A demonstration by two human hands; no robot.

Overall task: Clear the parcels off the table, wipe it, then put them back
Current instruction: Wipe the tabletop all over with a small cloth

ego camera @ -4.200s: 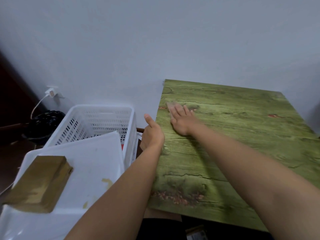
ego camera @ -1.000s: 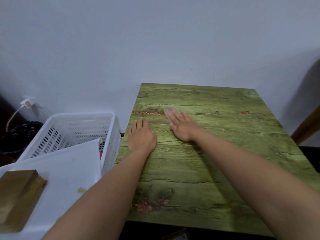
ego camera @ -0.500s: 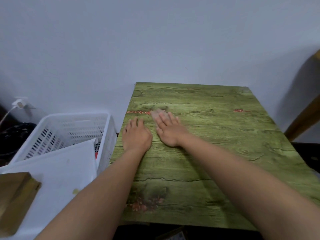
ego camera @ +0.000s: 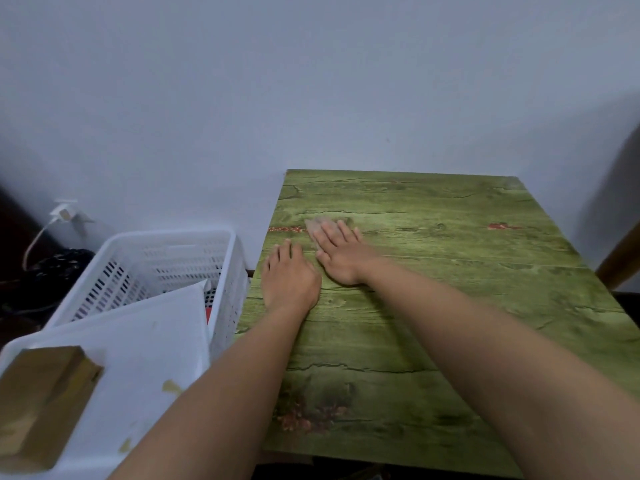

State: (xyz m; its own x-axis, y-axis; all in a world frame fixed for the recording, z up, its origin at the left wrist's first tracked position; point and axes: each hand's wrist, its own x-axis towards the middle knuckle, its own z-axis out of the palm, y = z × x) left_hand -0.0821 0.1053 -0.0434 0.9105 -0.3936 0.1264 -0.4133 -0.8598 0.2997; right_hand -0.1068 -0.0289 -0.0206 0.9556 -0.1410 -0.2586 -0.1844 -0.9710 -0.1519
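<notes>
Head view: the green table [ego camera: 467, 271] carries no parcels; a brown parcel [ego camera: 41, 403] lies on a white one [ego camera: 138, 341] beside the basket [ego camera: 166, 258]. The right hand [ego camera: 341, 254] presses a thin wipe [ego camera: 317, 225] flat-fingered; the left hand [ego camera: 289, 280] rests flat, released. Clearing looks done, wiping underway, returning remains.

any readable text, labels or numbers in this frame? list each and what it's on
None readable.
Brown parcel: no label or print visible on the faces shown.
White parcel: plain, only yellowish smears.
White basket: no marking; a red item inside is mostly hidden.
Green table: wood-grain pattern and reddish patches only.
Wipe under the right hand: blurred, no text.
</notes>
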